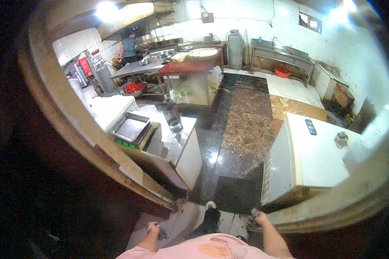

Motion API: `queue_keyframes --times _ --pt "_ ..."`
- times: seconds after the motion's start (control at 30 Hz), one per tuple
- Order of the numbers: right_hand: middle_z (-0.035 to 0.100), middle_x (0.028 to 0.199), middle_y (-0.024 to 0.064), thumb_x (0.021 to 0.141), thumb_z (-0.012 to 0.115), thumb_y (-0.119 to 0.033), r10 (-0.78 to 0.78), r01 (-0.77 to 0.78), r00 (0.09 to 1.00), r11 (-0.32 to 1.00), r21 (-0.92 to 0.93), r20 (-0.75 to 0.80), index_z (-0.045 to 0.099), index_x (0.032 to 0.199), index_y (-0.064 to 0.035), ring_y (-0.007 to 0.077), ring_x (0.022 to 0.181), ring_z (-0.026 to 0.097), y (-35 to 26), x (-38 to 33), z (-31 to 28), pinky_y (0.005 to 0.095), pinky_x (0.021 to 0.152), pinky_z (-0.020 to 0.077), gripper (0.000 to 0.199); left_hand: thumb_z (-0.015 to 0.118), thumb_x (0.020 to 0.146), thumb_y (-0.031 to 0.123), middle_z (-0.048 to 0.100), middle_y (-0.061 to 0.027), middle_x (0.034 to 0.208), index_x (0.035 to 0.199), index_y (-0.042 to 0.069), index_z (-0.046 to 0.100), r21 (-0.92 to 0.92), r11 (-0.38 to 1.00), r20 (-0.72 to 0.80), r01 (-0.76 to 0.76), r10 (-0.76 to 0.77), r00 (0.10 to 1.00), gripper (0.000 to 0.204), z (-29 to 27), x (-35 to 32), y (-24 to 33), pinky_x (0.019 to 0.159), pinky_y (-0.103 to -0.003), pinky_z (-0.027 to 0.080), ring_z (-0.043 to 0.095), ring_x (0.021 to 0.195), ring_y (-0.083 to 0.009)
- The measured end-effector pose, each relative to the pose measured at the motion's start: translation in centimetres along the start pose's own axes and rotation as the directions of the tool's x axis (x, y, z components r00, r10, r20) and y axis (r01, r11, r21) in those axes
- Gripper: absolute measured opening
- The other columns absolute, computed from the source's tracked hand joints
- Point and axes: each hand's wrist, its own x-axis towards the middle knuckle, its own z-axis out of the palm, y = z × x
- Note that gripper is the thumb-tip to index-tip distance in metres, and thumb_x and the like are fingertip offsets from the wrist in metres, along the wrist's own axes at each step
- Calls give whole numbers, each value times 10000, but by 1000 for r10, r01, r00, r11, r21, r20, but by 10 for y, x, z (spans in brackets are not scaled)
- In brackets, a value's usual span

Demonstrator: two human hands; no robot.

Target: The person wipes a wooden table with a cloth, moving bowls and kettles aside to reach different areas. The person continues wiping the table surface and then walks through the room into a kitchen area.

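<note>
- My left hand point(153, 227) is low near the bottom edge, left of my body, fingers curled round something small and dark; can't tell what it is.
- My right hand point(258, 215) is near the bottom, right of centre, fist closed at the near edge of the doorway frame point(328, 207); whether it grips the frame or a small object, can't tell.
- My foot in a dark shoe point(210, 216) sits between both hands on the wet tiled floor point(242, 125).
- Right, just past the frame: white chest freezer point(320, 155) with a dark phone-like thing point(310, 126) and a small dark object point(342, 138) on its lid.
- Left, near: scale with metal tray point(132, 128), plastic bottle point(173, 117) just beside it on the white counter.
- Far: red-topped table point(190, 67), gas cylinder point(235, 48), steel sink point(281, 52), red basin point(282, 72) under it.
- Far left: a person point(129, 46) stands at the cooking range, back turned.
</note>
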Motion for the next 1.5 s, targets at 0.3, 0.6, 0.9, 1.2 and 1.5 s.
queue_keyframes --times 0.3,0.6,0.9,1.2,1.5 --pt "664 1187 155 787 682 -134 99 -69 992 951 302 -84 581 1290 -33 308 1086 618 -79 162 -93 409 911 499 523 720 838 313 665 -154 1203 1141 156 730 38 919 193 -392 378 906 341 53 169 303 961 -417 499 643 1086 -344" --pt "643 1207 249 840 665 -359 341 -356 921 933 52 190 601 1256 -7 357 1126 626 -58 214 -90 442 924 503 549 739 821 271 655 -138 1013 1066 88 735 -385 555 72 -737 815 575 306 90 282 652 904 -392 495 618 987 -312" --pt "660 1146 271 839 668 -377 297 -280 907 955 -100 297 665 1150 10 394 1103 633 -124 506 -198 453 905 512 497 761 802 266 658 -143 999 1063 106 744 -304 764 123 -570 624 772 306 116 426 793 868 -391 508 630 959 -309" --pt "684 1052 284 808 556 -84 79 -79 997 997 19 -21 647 1161 22 409 1025 664 -430 883 -410 442 860 532 379 760 794 248 677 -147 1028 1036 85 746 -321 882 -309 -345 247 919 293 53 566 782 922 -395 490 622 1019 -329" --pt "672 1148 243 725 693 -212 -310 300 951 921 -249 -4 655 1190 -25 366 1084 651 -608 1002 -415 413 931 511 502 763 765 184 658 -155 1064 1059 90 742 -427 904 -304 -20 -122 945 309 10 744 757 965 -413 483 613 1061 -335"
